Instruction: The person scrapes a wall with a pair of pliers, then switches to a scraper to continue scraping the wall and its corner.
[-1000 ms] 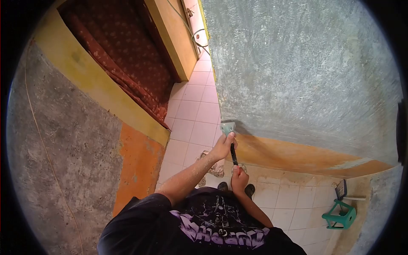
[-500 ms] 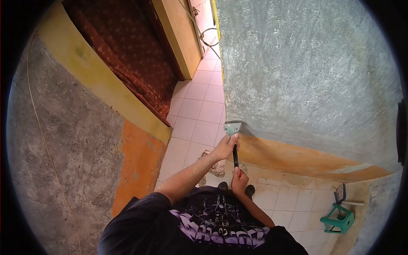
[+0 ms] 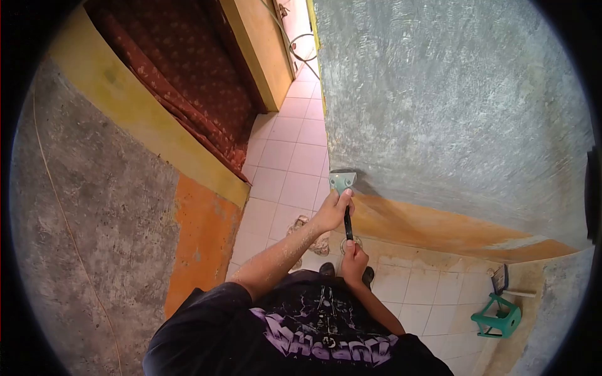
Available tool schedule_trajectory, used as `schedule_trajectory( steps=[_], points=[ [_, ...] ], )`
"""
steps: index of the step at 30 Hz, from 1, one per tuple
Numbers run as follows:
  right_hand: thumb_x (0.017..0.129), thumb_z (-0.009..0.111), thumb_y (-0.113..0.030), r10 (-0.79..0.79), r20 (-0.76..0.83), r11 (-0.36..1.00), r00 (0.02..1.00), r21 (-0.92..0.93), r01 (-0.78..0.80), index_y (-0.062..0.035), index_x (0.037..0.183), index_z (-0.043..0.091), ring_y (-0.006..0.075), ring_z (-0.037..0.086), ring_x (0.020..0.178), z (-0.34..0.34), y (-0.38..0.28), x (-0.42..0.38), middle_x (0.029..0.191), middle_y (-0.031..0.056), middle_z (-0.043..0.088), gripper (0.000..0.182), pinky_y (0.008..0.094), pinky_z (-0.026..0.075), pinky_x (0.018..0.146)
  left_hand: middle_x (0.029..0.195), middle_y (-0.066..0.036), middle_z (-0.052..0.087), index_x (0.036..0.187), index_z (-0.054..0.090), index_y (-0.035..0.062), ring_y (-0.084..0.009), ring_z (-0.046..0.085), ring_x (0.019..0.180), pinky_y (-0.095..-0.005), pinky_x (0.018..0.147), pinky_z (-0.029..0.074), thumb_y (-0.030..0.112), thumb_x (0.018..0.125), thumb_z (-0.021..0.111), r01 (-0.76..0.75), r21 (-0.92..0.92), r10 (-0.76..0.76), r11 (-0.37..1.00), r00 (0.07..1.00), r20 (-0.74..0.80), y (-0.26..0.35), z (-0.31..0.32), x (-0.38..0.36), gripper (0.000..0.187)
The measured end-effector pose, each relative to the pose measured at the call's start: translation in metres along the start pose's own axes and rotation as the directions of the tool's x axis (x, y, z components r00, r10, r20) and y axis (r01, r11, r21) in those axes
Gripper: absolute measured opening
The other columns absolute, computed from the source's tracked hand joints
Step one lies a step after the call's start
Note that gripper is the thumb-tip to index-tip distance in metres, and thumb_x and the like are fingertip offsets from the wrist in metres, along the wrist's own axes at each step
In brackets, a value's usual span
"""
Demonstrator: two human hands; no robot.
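Observation:
A scraper (image 3: 343,180) with a wide pale-green head and a long black handle reaches forward from my body. Its blade edge lies at the lower part of the grey wall (image 3: 439,94), close to the wall's left corner; whether it touches cannot be told. My left hand (image 3: 333,210) is closed around the handle just below the head, thumb on top. Closer to my body, my right hand (image 3: 355,262) grips the lower end of the same handle. Pale dust or crumbs cover my left forearm.
Below the grey surface runs an orange band (image 3: 414,220). A crumpled, dirty cloth-like thing (image 3: 318,244) lies on the tiled floor (image 3: 301,153) by my feet. A green stool (image 3: 498,316) stands at right. A red curtain (image 3: 188,69) hangs in the left doorway.
The view has shifted slightly, so the walls and floor sit a little higher and further left. The scraper and both hands appear slightly higher; both grips are unchanged.

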State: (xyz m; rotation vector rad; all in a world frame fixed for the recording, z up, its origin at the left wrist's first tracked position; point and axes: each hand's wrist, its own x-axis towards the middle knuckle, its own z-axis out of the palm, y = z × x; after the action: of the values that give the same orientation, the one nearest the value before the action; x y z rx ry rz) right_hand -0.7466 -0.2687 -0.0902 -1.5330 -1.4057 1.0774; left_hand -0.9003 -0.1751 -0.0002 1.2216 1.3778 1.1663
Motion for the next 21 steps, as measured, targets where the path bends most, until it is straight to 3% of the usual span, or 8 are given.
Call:
schedule_trajectory(
  steps=[5, 8, 11, 14, 17, 19, 20, 21],
  points=[
    [0.098, 0.056, -0.032, 0.056, 0.014, 0.998, 0.998, -0.013, -0.056, 0.0017, 0.069, 0.055, 0.012, 0.038, 0.055, -0.009, -0.007, 0.004, 0.054, 0.0058, 0.042, 0.044, 0.0342, 0.034, 0.051, 0.069, -0.005, 0.059, 0.102, 0.05, 0.0021, -0.0138, 0.056, 0.07, -0.0301, 0.072, 0.046, 0.046, 0.105, 0.031, 0.048, -0.013, -0.047, 0.999, 0.997, 0.059, 0.004, -0.002, 0.001, 0.048],
    [0.098, 0.057, -0.031, -0.013, -0.016, 1.0, 1.0, -0.023, 0.012, 0.0015, 0.069, 0.055, 0.0109, 0.037, 0.054, -0.004, -0.005, 0.005, 0.054, 0.004, 0.041, 0.044, 0.033, 0.033, 0.051, 0.07, -0.006, 0.06, 0.102, 0.05, 0.0021, -0.0143, 0.056, 0.071, -0.0302, 0.073, 0.046, 0.046, 0.105, 0.03, 0.043, -0.023, -0.042, 0.999, 0.998, 0.048, 0.008, -0.001, 0.0, 0.048],
    [0.094, 0.063, -0.036, 0.053, -0.053, 0.997, 0.997, -0.048, -0.055, -0.0003, 0.065, 0.054, 0.0192, 0.044, 0.048, -0.017, -0.008, 0.006, 0.052, 0.0117, 0.048, 0.047, 0.038, 0.037, 0.05, 0.072, -0.006, 0.06, 0.102, 0.05, 0.0026, -0.015, 0.055, 0.073, -0.0308, 0.075, 0.046, 0.046, 0.105, 0.03, 0.036, -0.058, -0.033, 0.998, 0.998, 0.054, 0.008, -0.002, -0.002, 0.047],
    [0.096, 0.061, -0.035, -0.047, 0.08, 0.999, 0.996, -0.001, 0.047, -0.0031, 0.07, 0.055, 0.0138, 0.043, 0.047, -0.034, 0.005, 0.009, 0.054, 0.0037, 0.049, 0.041, 0.0324, 0.036, 0.047, 0.073, -0.005, 0.057, 0.101, 0.048, 0.0046, -0.0165, 0.056, 0.075, -0.0325, 0.076, 0.046, 0.045, 0.105, 0.032, 0.056, -0.159, -0.044, 0.986, 0.996, 0.082, 0.006, -0.001, 0.003, 0.044],
    [0.101, 0.052, -0.032, 0.059, 0.466, 0.918, 0.883, 0.322, -0.232, -0.0066, 0.083, 0.052, 0.0088, 0.042, 0.048, -0.053, -0.005, 0.016, 0.058, -0.0007, 0.046, 0.031, 0.0271, 0.036, 0.044, 0.071, -0.003, 0.05, 0.102, 0.046, 0.0077, -0.0178, 0.053, 0.074, -0.035, 0.074, 0.046, 0.045, 0.105, 0.037, 0.16, -0.475, -0.115, 0.865, 0.986, 0.122, 0.01, 0.004, 0.0, 0.038],
    [0.102, 0.05, -0.032, 0.089, 0.572, 0.876, 0.815, 0.345, -0.337, -0.0078, 0.088, 0.05, 0.0088, 0.045, 0.047, -0.062, -0.015, 0.018, 0.059, -0.0006, 0.046, 0.028, 0.0252, 0.038, 0.042, 0.07, -0.001, 0.043, 0.102, 0.045, 0.01, -0.0175, 0.05, 0.071, -0.0362, 0.072, 0.045, 0.044, 0.104, 0.04, 0.271, -0.679, -0.188, 0.682, 0.963, 0.196, 0.024, 0.007, -0.005, 0.034],
    [0.102, 0.049, -0.032, 0.098, 0.622, 0.851, 0.777, 0.353, -0.389, -0.0084, 0.091, 0.049, 0.0088, 0.046, 0.046, -0.065, -0.017, 0.019, 0.06, -0.0005, 0.046, 0.026, 0.0242, 0.038, 0.042, 0.07, 0.0, 0.04, 0.103, 0.044, 0.0105, -0.0167, 0.047, 0.069, -0.0358, 0.071, 0.045, 0.043, 0.104, 0.041, 0.285, -0.692, -0.198, 0.664, 0.959, 0.205, 0.022, 0.008, -0.006, 0.033],
    [0.102, 0.049, -0.031, 0.11, 0.568, 0.871, 0.816, 0.341, -0.355, -0.0078, 0.09, 0.049, 0.0085, 0.045, 0.047, -0.063, -0.014, 0.016, 0.059, -0.0007, 0.046, 0.027, 0.0244, 0.038, 0.042, 0.07, 0.0, 0.038, 0.104, 0.044, 0.011, -0.0159, 0.045, 0.067, -0.0355, 0.07, 0.044, 0.043, 0.104, 0.042, 0.297, -0.703, -0.205, 0.646, 0.955, 0.216, 0.02, 0.01, -0.006, 0.032]
  ],
)
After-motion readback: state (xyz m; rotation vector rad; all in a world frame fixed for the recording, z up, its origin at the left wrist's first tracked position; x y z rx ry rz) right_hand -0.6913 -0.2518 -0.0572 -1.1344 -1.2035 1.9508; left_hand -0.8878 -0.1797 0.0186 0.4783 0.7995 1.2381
